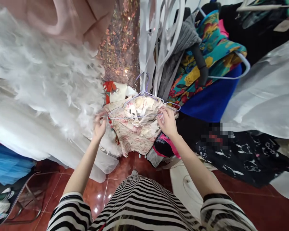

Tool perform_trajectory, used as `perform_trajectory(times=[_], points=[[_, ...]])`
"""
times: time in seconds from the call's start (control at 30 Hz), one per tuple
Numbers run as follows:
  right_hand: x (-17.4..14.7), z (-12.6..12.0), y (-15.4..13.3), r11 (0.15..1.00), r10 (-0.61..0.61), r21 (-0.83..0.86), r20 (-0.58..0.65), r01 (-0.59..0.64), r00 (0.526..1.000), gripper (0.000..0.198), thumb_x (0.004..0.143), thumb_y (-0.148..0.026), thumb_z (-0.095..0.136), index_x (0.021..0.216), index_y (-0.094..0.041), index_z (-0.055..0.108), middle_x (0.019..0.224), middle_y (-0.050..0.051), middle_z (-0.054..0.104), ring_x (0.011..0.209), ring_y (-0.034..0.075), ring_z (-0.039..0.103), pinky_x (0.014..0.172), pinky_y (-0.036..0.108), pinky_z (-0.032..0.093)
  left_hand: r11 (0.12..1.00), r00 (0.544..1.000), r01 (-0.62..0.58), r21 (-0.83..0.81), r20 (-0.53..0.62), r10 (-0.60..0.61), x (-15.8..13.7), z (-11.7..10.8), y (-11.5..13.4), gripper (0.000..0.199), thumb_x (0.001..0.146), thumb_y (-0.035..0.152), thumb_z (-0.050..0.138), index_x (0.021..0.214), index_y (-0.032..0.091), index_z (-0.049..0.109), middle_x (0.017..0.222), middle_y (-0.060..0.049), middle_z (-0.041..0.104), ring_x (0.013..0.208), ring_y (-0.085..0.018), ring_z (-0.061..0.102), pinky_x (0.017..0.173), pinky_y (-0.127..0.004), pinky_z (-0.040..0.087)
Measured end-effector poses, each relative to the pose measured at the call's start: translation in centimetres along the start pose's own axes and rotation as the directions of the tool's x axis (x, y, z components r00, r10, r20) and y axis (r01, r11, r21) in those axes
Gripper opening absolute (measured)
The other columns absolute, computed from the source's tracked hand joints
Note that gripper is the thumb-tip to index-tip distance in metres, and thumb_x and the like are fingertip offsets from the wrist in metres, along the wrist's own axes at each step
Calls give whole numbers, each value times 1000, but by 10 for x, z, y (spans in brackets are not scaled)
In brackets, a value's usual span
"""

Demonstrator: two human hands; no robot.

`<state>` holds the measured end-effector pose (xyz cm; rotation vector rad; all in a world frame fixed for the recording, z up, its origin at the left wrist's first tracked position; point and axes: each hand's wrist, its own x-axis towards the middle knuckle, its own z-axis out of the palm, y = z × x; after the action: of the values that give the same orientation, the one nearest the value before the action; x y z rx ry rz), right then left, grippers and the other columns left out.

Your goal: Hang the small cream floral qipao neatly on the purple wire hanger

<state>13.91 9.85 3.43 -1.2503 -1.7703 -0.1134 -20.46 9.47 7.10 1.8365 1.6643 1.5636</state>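
Observation:
A cream top with a pink floral print (139, 138) hangs in front of me on a thin pale-lavender wire hanger (144, 93). My left hand (100, 125) is at the hanger's left corner, fingers curled and thumb close to them in a pinch. On the other side, my right hand (168, 122) has its fingers bent over the top's right shoulder, near the end of the hanger's lower bar. Right behind the top hangs a cream cloth with red-orange patterning (113, 88).
White feathery garments (45, 73) and a sequined garment (120, 38) crowd the left and back. On the right hang a colourful floral garment (197, 61), blue cloth (207, 99) and black printed cloth (243, 154). Below are a white stool-like object (183, 186) and red tiled floor (118, 170).

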Motion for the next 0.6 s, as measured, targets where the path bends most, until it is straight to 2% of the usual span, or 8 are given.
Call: perform_trajectory(times=[0.1,0.2,0.27,0.33,0.4,0.47,0.53,0.6], points=[[13,8,-11,998,-35,-51,15,36,999,41,94,-28,47,134,-25,57,138,17,58,132,36,51,111,62,39,982,981,-182,50,80,178,9,6,23,27,87,22,49,107,19,67,108,-10,73,104,-22,69,96,-38,57],[26,16,-22,989,-31,-139,67,40,997,47,92,-27,49,138,-24,56,150,17,50,140,40,42,113,68,33,945,951,-307,114,82,299,33,20,47,30,87,22,52,114,21,65,121,-11,68,121,-25,61,110,-43,48],[32,20,-31,983,-16,-177,120,37,993,49,92,-26,49,141,-24,56,153,18,49,142,42,40,113,71,30,956,964,-263,129,8,264,53,32,53,32,84,26,61,116,20,61,126,-14,64,127,-28,57,113,-45,45],[40,25,-44,982,-30,-176,189,64,982,51,94,-23,47,144,-23,54,155,18,48,143,41,39,115,72,28,981,984,-159,108,-61,166,70,44,50,44,75,30,76,114,19,58,126,-16,61,125,-31,58,108,-44,48],[49,29,-60,979,-90,-154,274,136,958,54,94,-19,45,147,-24,52,159,17,45,146,41,36,116,73,26,996,991,-61,64,-112,68,82,53,41,52,67,32,84,109,19,55,119,-15,62,122,-32,60,103,-42,50],[63,32,-76,965,-158,-144,353,220,922,59,93,-13,45,150,-28,49,163,13,41,149,39,34,117,73,23,999,994,-5,44,-108,9,87,59,32,48,69,35,84,103,19,54,106,-10,63,121,-32,61,101,-42,51],[78,34,-87,949,-200,-145,412,281,889,63,91,-10,48,152,-28,47,164,11,40,151,38,32,119,72,21,998,996,-34,48,-84,38,89,60,26,39,74,36,82,96,21,53,100,-8,61,122,-33,60,102,-45,50],[91,34,-94,943,-180,-169,462,285,868,60,92,-10,49,150,-26,49,164,10,40,152,37,31,120,71,21,991,989,-124,48,-79,127,90,56,25,32,76,33,81,88,23,53,101,-9,61,123,-34,59,104,-48,51]])
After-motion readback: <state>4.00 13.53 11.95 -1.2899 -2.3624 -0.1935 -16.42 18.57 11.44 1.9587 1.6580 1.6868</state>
